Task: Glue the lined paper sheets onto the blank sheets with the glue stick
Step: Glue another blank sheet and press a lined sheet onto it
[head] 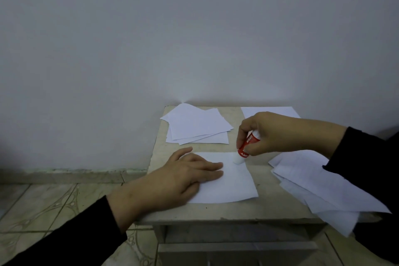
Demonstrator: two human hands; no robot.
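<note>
On the small table (265, 207) lay one sheet (233, 181) at the centre, a loose stack of about four white sheets (197, 125) at the far left, another sheet (269, 111) at the far right partly hidden behind the right hand (278, 134), and a fanned pile (319, 185) overhanging the right edge, its count unclear. The right hand's fingers were closed round the single red glue stick (247, 147), tilted, its white tip touching the central sheet's far edge. The left hand (183, 177) lay flat, fingers together and extended, pressing that sheet's left side.
</note>
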